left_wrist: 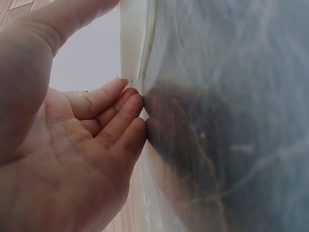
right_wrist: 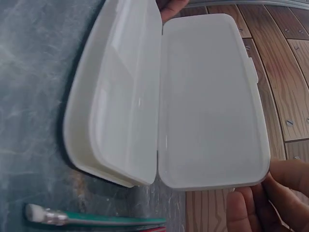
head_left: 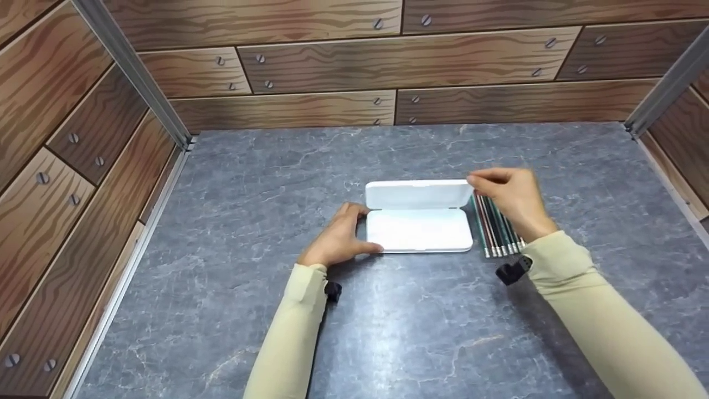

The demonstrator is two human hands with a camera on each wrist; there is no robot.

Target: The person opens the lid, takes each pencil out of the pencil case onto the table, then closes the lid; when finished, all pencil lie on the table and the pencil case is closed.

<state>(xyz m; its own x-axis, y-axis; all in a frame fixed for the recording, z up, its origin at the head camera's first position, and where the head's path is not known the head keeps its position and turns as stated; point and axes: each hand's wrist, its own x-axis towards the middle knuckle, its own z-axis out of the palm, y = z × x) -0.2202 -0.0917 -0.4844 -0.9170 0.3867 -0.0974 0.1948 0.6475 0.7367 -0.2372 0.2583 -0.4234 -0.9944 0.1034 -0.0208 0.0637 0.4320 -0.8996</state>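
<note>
A white plastic pencil case (head_left: pixel 419 230) lies on the table with its lid (head_left: pixel 421 195) raised at the back. Nothing lies inside its tray. My left hand (head_left: pixel 342 235) holds the case by its left end, thumb at the front corner and fingers toward the back corner. In the left wrist view, that hand's fingertips (left_wrist: pixel 130 104) are by the end of the case. My right hand (head_left: pixel 512 197) pinches the upper right corner of the lid, as the right wrist view also shows. Several pencils (head_left: pixel 493 227) lie side by side under the right hand, partly hidden by it.
Beneath everything is a grey marbled tabletop (head_left: pixel 249 183). Wood-patterned panels (head_left: pixel 321 69) rise at the back and both sides, with metal posts (head_left: pixel 138 72) at the corners. A pencil's eraser end (right_wrist: pixel 46 215) shows close to the case in the right wrist view.
</note>
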